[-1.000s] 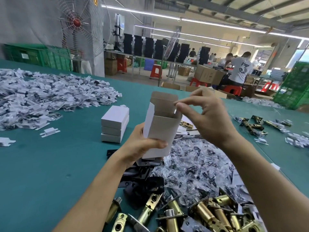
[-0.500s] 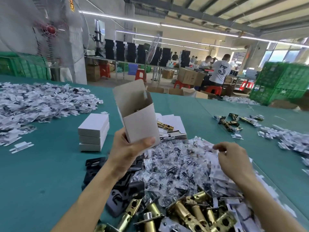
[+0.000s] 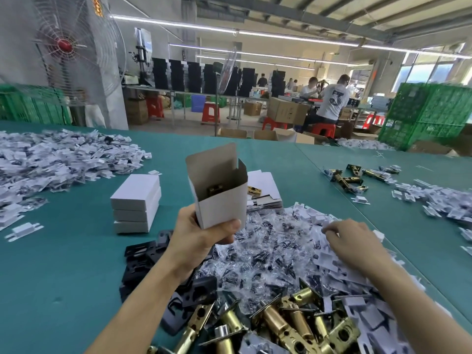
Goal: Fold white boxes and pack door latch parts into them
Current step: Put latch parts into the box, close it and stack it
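Head view: left hand (image 3: 201,238) grips the open white box (image 3: 222,208), thumb across its front, a brass latch part (image 3: 214,190) inside. Right hand (image 3: 357,244), earlier at the box mouth, now lies on the bagged parts (image 3: 268,256) right of the box, fingers curled, pinch unconfirmable; next insert probably being fetched

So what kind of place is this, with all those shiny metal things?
Most likely a factory packing room. Brass-coloured metal door latches lie heaped on the long teal table, the left hand grips an open white cardboard box, and other workers sit at benches behind.
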The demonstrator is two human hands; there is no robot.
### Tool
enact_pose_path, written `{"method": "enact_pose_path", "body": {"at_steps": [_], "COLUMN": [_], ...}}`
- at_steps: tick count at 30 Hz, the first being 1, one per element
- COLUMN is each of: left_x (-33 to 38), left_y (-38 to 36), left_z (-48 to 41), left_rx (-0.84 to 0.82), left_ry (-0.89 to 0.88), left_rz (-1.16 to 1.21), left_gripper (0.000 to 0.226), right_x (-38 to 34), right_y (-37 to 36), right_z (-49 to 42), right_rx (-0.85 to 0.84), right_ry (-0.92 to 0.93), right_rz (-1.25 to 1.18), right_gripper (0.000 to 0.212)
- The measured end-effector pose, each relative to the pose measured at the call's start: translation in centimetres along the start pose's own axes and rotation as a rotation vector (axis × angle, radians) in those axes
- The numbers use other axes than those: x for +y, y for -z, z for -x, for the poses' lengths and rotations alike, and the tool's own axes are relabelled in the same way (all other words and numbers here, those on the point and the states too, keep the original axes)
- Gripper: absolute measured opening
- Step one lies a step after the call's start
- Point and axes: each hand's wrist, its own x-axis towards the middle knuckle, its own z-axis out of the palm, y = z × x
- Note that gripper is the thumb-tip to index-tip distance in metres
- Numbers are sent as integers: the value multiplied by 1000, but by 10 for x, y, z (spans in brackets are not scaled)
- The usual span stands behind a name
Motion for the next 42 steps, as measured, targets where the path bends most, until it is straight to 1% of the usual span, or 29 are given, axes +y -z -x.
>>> {"method": "enact_pose_path", "body": {"at_steps": [3, 5, 9, 12, 14, 17, 19, 21, 22, 24, 25, 30, 32, 35, 38, 40, 42], "left_x": [-1, -2, -3, -3, -3, -5, -6, -8, -9, -11, -12, -13, -13, -13, -12, -12, -13], "left_y": [0, 1, 1, 1, 2, 2, 3, 4, 4, 4, 3, 0, 0, -1, 0, 0, 1], "left_z": [-1, -1, 0, -1, -2, -2, -2, -4, -4, -4, -4, -4, -4, -4, -3, -3, -4], "left_rx": [2, -4, 9, 15, 18, 17, 17, 9, 4, 4, 11, 44, 68, 117, 136, 141, 154], "left_ry": [6, 8, 25, 29, 32, 14, 1, -11, -20, -39, -49, -100, -122, -146, -168, -181, -179], "left_rz": [-19, -12, 3, -6, 0, -13, -37, -66, -82, -109, -120, -183, -211, -283, -324, -345, -378], "left_gripper": [25, 26, 31, 32, 26, 22, 22, 19, 18, 18, 18, 18, 18, 18, 19, 19, 18], "right_x": [1, 2, -1, -6, -11, -30, -54, -82, -96, -119, -128, -147, -148, -150, -151, -150, -148], "right_y": [2, 3, 5, 10, 18, 39, 58, 75, 81, 90, 93, 92, 89, 88, 89, 90, 92], "right_z": [1, 2, 6, 7, 7, 14, 26, 40, 47, 56, 58, 56, 54, 54, 55, 54, 51], "right_rx": [-75, -122, -50, 26, 136, 411, 553, 615, 635, 683, 702, 698, 676, 650, 573, 467, 348], "right_ry": [18, 33, 51, 26, 27, 121, 273, 476, 561, 667, 679, 639, 626, 643, 656, 604, 544], "right_rz": [142, 119, 10, -73, -211, -462, -719, -970, -1025, -1003, -967, -743, -672, -567, -503, -441, -351], "right_gripper": [32, 33, 17, 15, 14, 13, 16, 18, 18, 14, 13, 5, 6, 14, 12, 14, 20]}}
